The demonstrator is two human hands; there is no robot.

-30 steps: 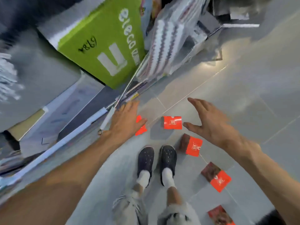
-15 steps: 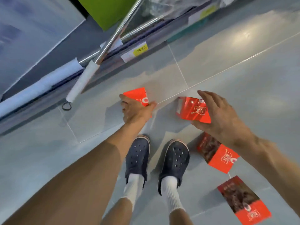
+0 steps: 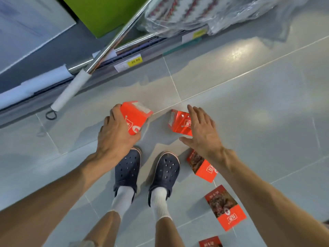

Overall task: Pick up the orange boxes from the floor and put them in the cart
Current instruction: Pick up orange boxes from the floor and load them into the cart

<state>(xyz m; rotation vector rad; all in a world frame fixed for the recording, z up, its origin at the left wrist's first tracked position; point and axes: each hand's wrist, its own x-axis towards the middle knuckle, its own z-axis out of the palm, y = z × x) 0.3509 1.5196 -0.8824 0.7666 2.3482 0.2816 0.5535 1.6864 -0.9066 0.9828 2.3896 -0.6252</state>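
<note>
Fingers [image 3: 115, 113] of left hand [image 3: 116, 134] grip orange box [image 3: 136, 116]; open floor [image 3: 249, 113] right.

We read "35.80" on the yellow price tag [image 3: 135, 60] on the shelf edge [image 3: 151, 49]; print on the orange boxes [image 3: 136, 117] stays illegible to us.

left hand [image 3: 116, 135] gripping orange box [image 3: 136, 116]

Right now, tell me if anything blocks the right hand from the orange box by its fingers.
Nothing visible does: the right hand lies open against the tilted orange cardboard box on the grey tiled floor.
</note>
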